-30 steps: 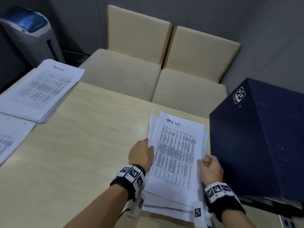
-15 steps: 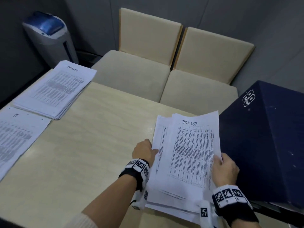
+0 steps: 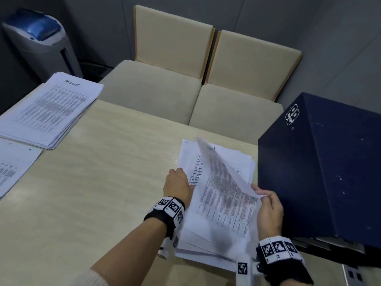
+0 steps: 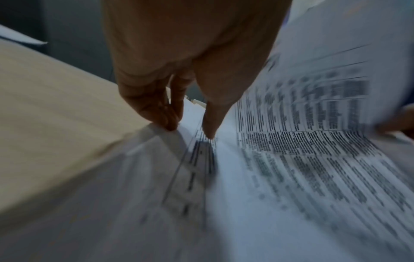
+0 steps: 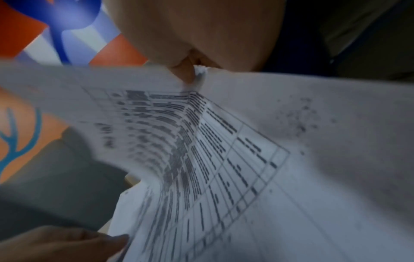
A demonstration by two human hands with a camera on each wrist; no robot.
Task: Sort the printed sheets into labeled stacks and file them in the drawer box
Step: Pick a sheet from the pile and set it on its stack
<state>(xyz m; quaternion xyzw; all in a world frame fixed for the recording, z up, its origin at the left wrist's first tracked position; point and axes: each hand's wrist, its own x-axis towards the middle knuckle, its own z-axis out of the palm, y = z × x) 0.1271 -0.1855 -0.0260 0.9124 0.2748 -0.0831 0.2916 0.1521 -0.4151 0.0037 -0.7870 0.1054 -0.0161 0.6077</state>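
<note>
A loose stack of printed sheets (image 3: 214,230) lies on the pale wooden surface (image 3: 92,193), at the near right, just beside the dark blue drawer box (image 3: 321,172) that stands on the surface's right side. The top sheet (image 3: 222,168) is lifted off the stack by its right edge and is curved upward, its print blurred. That edge is pinched between the thumb and fingers of the right hand (image 3: 268,211), as is also seen in the right wrist view, where the paper is nipped at the fingertips (image 5: 186,74). The left hand (image 3: 178,186) is laid on the left edge of the stack; in the left wrist view its thumb (image 4: 210,122) is pressed onto the printed page, while the other fingers are bent down at the paper's edge, where it meets the surface. Whether any sheet is gripped by them cannot be told.

A second stack (image 3: 47,112), headed in handwriting, is set at the far left corner of the surface, well apart from the first. More printed sheets (image 3: 14,166) are seen at the left edge, just near of it. Two beige upholstered chairs (image 3: 185,79) are placed side by side at the far side of the surface. A grey bin with a blue lid (image 3: 39,42) stands at the far left, by the wall.
</note>
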